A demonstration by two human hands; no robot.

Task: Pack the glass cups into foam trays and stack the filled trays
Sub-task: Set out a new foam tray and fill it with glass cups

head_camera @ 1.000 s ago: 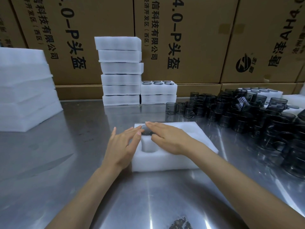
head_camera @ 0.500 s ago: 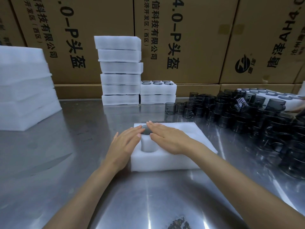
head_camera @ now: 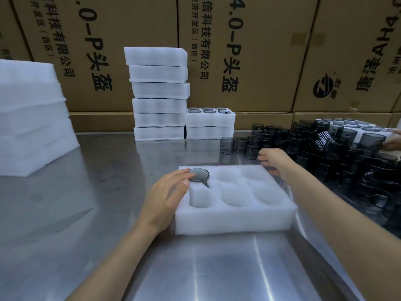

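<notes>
On the steel desk [head_camera: 108, 192], a white six-pocket foam tray [head_camera: 234, 216] holds one smoky grey glass cup [head_camera: 199, 174] in its far-left pocket. The left hand [head_camera: 167, 194] rests relaxed fingers against that cup's rim. The right hand [head_camera: 274, 159] reaches into the loose dark cups [head_camera: 325, 148] at far right; its grip cannot be told. Glass is stiff, slick, breakable: take the body, not the handle.
</notes>
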